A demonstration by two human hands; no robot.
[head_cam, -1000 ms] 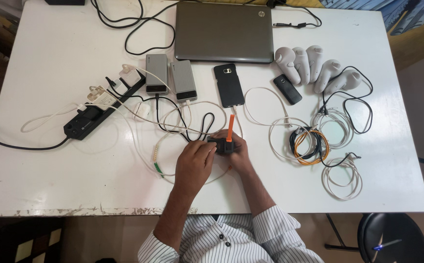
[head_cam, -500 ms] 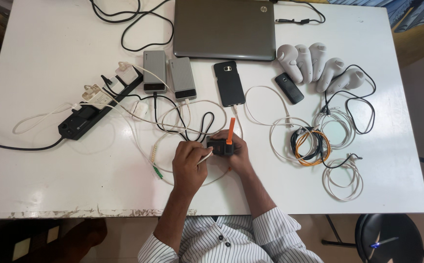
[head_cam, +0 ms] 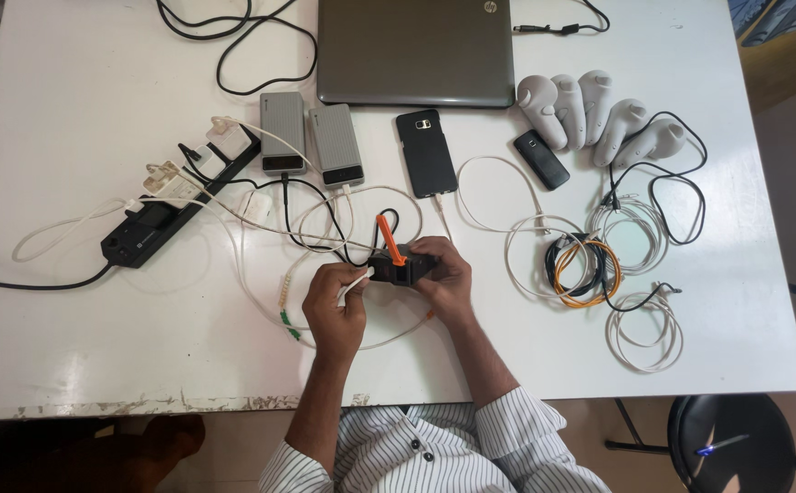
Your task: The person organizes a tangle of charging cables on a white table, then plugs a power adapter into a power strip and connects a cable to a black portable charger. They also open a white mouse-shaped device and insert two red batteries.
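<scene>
A closed grey laptop (head_cam: 415, 50) is seen at the far edge of the white table (head_cam: 96, 100). Two grey power banks (head_cam: 311, 143), a black phone (head_cam: 427, 152) and a black power strip (head_cam: 174, 203) are laid nearby; coiled cables (head_cam: 599, 265) are gathered at the right.

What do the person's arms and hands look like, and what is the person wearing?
Both hands, the left hand and the right hand, are bare, with no gloves, rings or watch showing. The forearms are bare too. The white shirt with thin dark stripes has dark buttons, and its sleeves are rolled up near the elbows.
</scene>
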